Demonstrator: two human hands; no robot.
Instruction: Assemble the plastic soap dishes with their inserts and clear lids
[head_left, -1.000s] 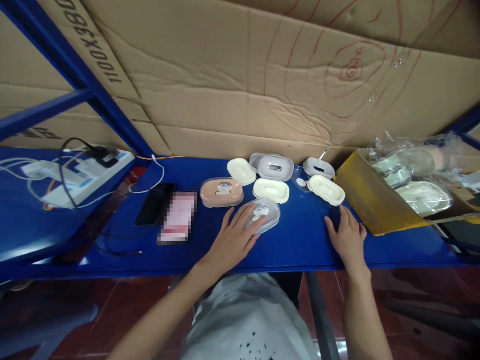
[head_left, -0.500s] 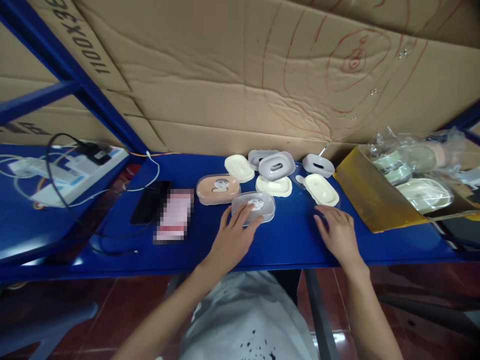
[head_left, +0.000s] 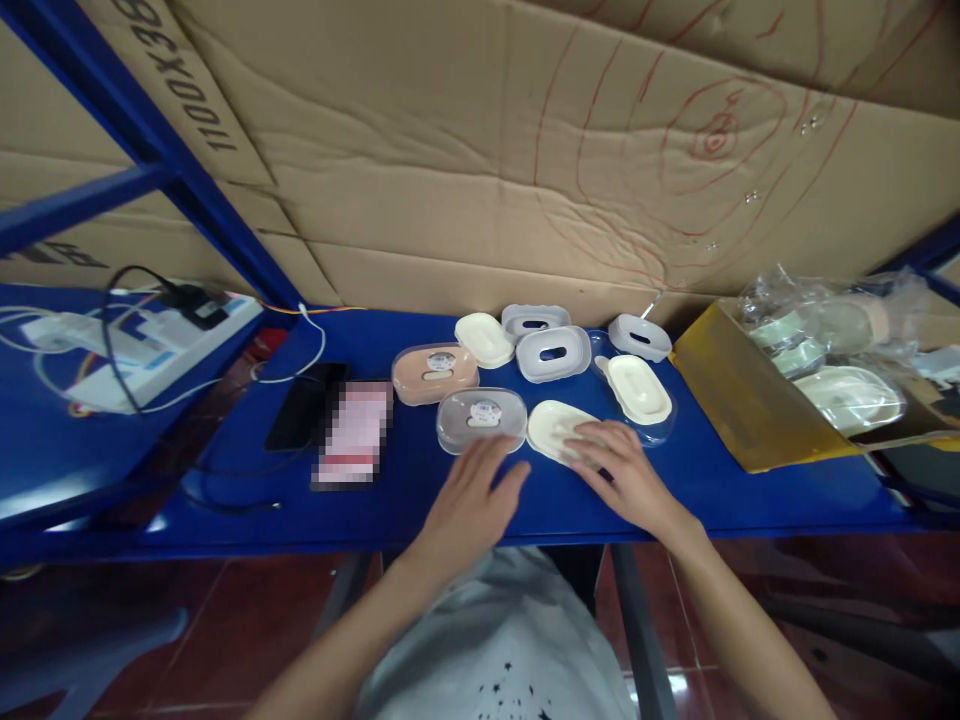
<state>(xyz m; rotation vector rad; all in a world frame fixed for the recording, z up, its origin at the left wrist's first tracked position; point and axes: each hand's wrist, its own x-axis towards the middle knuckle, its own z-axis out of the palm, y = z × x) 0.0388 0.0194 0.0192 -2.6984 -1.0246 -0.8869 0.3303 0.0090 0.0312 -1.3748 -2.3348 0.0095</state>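
My left hand [head_left: 480,500] is open, with its fingertips close to the front edge of a grey oval soap box [head_left: 480,418] under a clear lid with a round sticker. At the right end of a cream oval tray [head_left: 553,425], my right hand [head_left: 626,480] has its fingers over the rim and its thumb at the near side. Behind that tray lies a grey slotted piece [head_left: 554,354], overlapping another grey piece [head_left: 525,317]. A peach soap box [head_left: 435,374] sits to the left, a second cream tray [head_left: 484,340] behind it. To the right, a third cream tray [head_left: 638,389] rests over a clear lid [head_left: 660,430].
An open carton [head_left: 720,400] with bagged dishes stands at the right. One more grey piece [head_left: 639,338] is near the cardboard wall [head_left: 420,150]. A phone [head_left: 354,435], a dark device [head_left: 304,405] and a power strip [head_left: 165,350] with cables lie leftward.
The lidded grey box has slid left, and my left hand has drawn back from its top. My right hand has moved left to the middle cream tray, which now lies closer to me.
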